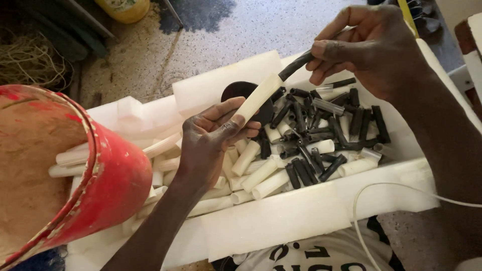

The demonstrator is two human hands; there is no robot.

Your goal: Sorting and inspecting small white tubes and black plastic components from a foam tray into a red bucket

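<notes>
Left hand: the left hand (pixel 213 138) pinches the lower end of a cream tube (pixel 257 98) between thumb and fingers, closed firmly on it.
Right hand: the right hand (pixel 369 42) grips the upper end of a black rod (pixel 296 64), fingers curled tight around it.
Tube and rod: the cream tube is smooth, pale and slanted, rising from the left grip toward the right; the black rod enters its upper mouth, the two forming one line between the hands.
Tray: a white foam tray (pixel 311 211) lies directly beneath both grips.
Contents: loose cream tubes (pixel 261 175) are heaped below the left grip; short black pieces (pixel 321 125) are piled under the right grip.
Bucket: a red bucket (pixel 108 180) with sandy brown contents sits left of the left wrist.
</notes>
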